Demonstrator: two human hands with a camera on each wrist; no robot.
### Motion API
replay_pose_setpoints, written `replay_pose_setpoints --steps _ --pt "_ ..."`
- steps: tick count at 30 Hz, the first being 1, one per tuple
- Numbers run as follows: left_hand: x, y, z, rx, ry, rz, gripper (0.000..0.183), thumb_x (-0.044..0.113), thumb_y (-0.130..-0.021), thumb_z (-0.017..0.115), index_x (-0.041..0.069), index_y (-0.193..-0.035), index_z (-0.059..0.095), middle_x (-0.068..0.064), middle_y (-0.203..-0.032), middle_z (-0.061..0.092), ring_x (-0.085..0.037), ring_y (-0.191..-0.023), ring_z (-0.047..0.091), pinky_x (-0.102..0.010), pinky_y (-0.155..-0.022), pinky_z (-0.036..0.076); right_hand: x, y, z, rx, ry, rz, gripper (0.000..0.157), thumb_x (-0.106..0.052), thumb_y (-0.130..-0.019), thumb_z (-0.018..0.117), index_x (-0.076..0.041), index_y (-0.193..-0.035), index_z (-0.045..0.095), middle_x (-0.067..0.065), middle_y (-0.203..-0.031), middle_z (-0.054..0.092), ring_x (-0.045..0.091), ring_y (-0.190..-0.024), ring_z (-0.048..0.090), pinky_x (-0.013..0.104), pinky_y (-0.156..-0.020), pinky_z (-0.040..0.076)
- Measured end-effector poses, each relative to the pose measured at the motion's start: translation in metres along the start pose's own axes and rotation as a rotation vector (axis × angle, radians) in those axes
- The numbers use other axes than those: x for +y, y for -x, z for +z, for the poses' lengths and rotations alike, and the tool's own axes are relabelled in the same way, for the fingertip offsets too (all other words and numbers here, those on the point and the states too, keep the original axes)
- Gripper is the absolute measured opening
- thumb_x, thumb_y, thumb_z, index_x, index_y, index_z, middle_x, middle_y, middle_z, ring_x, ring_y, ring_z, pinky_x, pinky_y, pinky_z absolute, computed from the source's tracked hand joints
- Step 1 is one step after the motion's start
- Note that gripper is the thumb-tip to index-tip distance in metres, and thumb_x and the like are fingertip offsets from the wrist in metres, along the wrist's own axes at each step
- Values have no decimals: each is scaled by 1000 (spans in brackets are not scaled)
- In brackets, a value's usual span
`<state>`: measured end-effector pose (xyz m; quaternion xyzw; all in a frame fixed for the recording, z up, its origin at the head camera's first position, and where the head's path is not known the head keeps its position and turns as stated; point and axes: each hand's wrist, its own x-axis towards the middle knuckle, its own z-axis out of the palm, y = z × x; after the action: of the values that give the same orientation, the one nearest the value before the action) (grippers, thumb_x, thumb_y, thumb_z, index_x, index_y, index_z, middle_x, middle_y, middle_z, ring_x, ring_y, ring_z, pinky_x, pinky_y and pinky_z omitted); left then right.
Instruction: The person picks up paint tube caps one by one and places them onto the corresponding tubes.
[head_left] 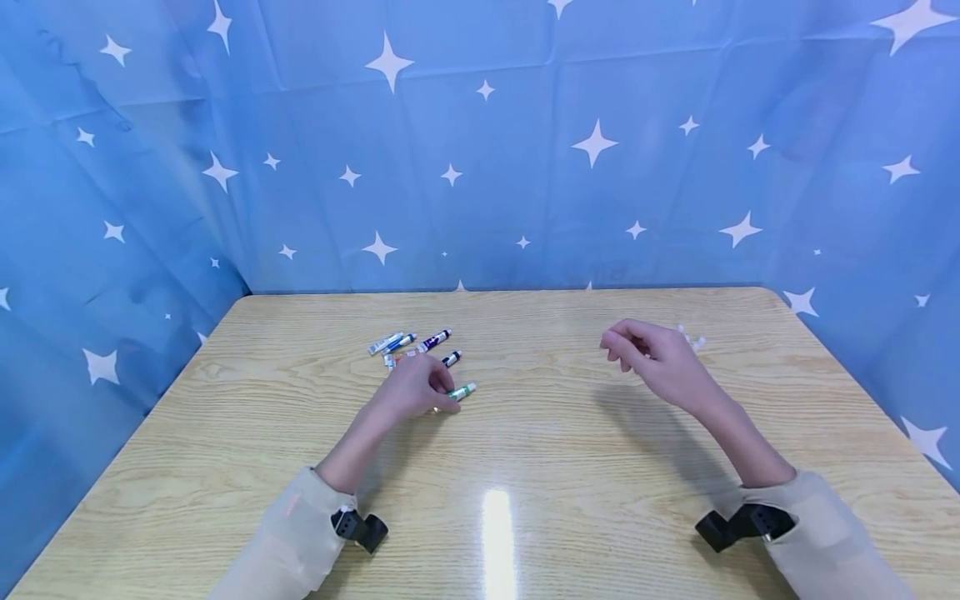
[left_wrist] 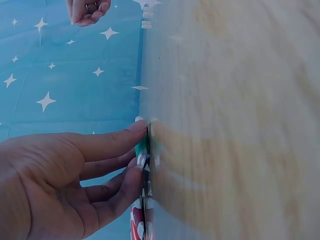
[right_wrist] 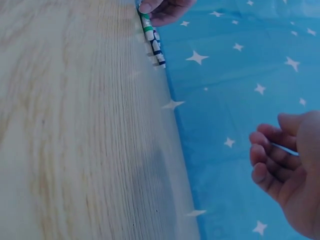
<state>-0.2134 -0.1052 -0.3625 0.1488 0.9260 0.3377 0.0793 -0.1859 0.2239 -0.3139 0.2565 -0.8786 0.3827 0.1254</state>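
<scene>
My left hand [head_left: 416,387] reaches down to the table at the left of centre. Its thumb and fingers pinch a small green paint tube [left_wrist: 142,146], whose white-capped end sticks out past the hand in the head view. More paint tubes lie just beyond: a purple one [head_left: 435,340], a blue one [head_left: 400,343], a pale one [head_left: 385,342] and a dark one [head_left: 452,358]. An orange tube [head_left: 405,357] is partly covered by the hand. My right hand [head_left: 660,358] hovers above the table on the right, fingers loosely curled, holding nothing.
Small white pieces [head_left: 696,340] lie behind the right hand, partly hidden by it. The wood-grain table [head_left: 555,483] ends at a blue star-patterned cloth [head_left: 487,208] along the back and sides.
</scene>
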Motion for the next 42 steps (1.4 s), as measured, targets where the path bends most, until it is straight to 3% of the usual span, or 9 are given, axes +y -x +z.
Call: replay_pose_setpoints --steps 6,17,25,33,42 --pt "-2 1 -5 20 -16 -16 19 20 -72 78 10 -81 66 2 -73 60 -12 -66 54 -27 -58 44 3 0 -4 8 22 28 13 -10 -95 48 -12 -93 61 0 -72 57 10 -57 51 25 -47 39" --pt "-7 -9 -14 149 0 17 31 17 -72 76 5 -98 65 -8 -87 63 -16 -77 57 -30 -67 46 20 -2 -12 54 48 85 12 -14 -95 49 -9 -98 60 3 -75 57 13 -58 51 26 -49 38" --pt "-8 -15 -14 147 31 4 34 15 -75 74 2 -105 64 -12 -93 63 -19 -81 58 -31 -70 48 69 -1 -15 65 64 142 20 -28 -96 47 -17 -106 60 0 -82 59 13 -64 53 27 -51 41" --pt "-15 -21 -19 138 83 -44 34 17 -78 71 3 -108 63 -10 -97 62 -21 -87 59 -31 -68 49 88 2 -30 82 83 229 31 -36 -96 43 -17 -116 58 4 -94 61 22 -73 57 27 -55 44" --pt "-16 -26 -15 129 87 -31 30 15 -79 70 2 -105 65 -6 -91 63 -19 -84 59 -28 -65 49 111 11 -38 53 167 289 31 -35 -95 47 -13 -114 59 9 -103 61 26 -78 57 30 -58 43"
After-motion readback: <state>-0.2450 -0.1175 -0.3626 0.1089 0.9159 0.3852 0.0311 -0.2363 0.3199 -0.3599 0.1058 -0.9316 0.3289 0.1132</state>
